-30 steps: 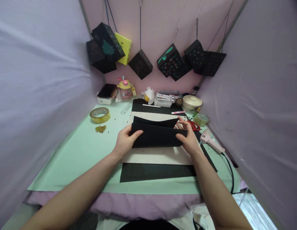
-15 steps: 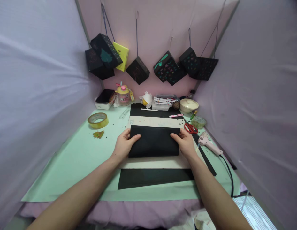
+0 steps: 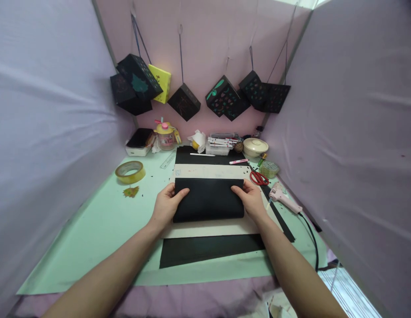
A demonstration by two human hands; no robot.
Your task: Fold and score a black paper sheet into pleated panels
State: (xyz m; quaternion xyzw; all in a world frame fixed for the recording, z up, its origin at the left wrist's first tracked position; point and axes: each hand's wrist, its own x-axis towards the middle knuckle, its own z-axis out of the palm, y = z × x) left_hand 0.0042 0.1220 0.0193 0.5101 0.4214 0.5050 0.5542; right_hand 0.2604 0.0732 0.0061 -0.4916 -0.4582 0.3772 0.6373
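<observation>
A folded black sheet [image 3: 208,201] is held between both hands, over a cream board [image 3: 212,229] in the middle of the table. My left hand [image 3: 167,203] pinches its left edge, thumb on the near face and fingers behind. At the right edge my right hand [image 3: 252,198] grips it the same way. Under the board lie larger black sheets [image 3: 208,251], showing at the front, back and right. A pink cutter [image 3: 238,162] and a white pencil [image 3: 202,154] rest behind the folded sheet.
Yellow tape [image 3: 130,172] and a leaf [image 3: 131,191] lie left. Red-handled scissors [image 3: 259,178], a green tape roll [image 3: 269,169] and a glue gun [image 3: 285,198] with a cord are on the right. A jar [image 3: 165,139] and a lidded bowl [image 3: 255,147] stand behind; black boxes [image 3: 184,102] hang above.
The camera view has shifted, so the whole scene sits slightly further left and lower. Both hands keep their grip on the folded black sheet.
</observation>
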